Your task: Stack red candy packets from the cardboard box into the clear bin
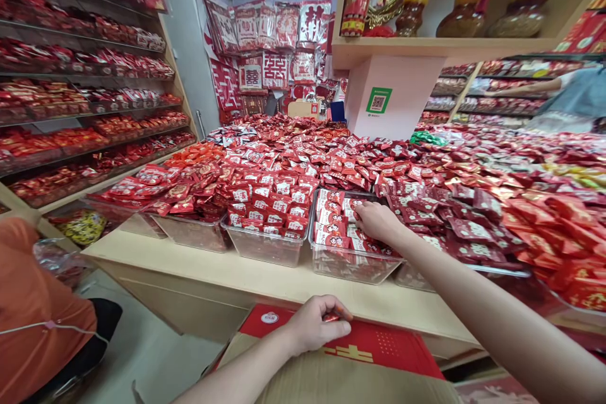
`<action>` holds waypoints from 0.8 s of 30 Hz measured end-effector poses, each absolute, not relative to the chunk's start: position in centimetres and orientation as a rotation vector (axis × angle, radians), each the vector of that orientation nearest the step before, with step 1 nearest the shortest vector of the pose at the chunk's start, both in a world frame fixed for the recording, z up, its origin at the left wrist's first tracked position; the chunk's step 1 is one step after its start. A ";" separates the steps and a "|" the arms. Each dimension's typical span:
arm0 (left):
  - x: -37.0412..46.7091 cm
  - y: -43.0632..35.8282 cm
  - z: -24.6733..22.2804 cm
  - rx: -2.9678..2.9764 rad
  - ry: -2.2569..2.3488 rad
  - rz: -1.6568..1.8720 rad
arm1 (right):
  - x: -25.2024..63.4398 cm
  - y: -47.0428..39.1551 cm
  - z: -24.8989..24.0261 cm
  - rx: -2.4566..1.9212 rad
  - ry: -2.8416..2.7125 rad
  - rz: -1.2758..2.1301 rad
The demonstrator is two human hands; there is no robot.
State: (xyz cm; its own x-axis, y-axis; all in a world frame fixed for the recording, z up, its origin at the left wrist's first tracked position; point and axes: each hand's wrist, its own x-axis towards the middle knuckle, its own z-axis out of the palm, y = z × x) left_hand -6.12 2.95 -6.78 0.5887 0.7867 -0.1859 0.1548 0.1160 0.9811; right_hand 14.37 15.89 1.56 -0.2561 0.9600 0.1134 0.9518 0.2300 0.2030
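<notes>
My right hand (379,222) reaches into a clear plastic bin (353,268), its fingers bent down onto the small red-and-white candy packets (331,218) standing there in rows. Its fingertips close on a packet; the thumb is mostly hidden. Lower down, my left hand (319,326) is curled above a cardboard box (307,382) with a red printed panel. A glossy bit of red shows inside its fingers, apparently a small packet, mostly covered by the hand.
Neighbouring bins (267,249) heaped with red packets line the wooden counter (189,265). Shelves of packets (85,101) rise at the left. A person in orange (38,322) is at lower left; another person's arm (530,88) reaches to shelves at right. A shelf (445,47) overhangs the display.
</notes>
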 end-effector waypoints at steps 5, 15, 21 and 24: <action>-6.1 3.0 -6.7 1.375 0.861 0.562 | 14.7 15.8 1.7 1.891 2.453 0.286; -6.0 3.3 -5.9 1.185 0.895 0.583 | 15.7 15.4 1.9 1.943 2.539 0.354; -6.6 3.8 -5.6 0.954 0.649 0.619 | 12.8 8.4 2.9 1.823 2.931 0.257; -6.8 3.5 -4.8 0.962 0.471 0.594 | 11.8 4.2 2.3 1.781 3.090 0.174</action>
State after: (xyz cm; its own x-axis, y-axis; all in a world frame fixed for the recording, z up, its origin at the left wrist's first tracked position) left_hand -6.85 3.52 -4.79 0.7466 0.6561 -0.1101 -0.2566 0.4366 0.8623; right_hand 11.81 4.21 2.27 -0.4346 0.8039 0.4060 0.8444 0.5205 -0.1268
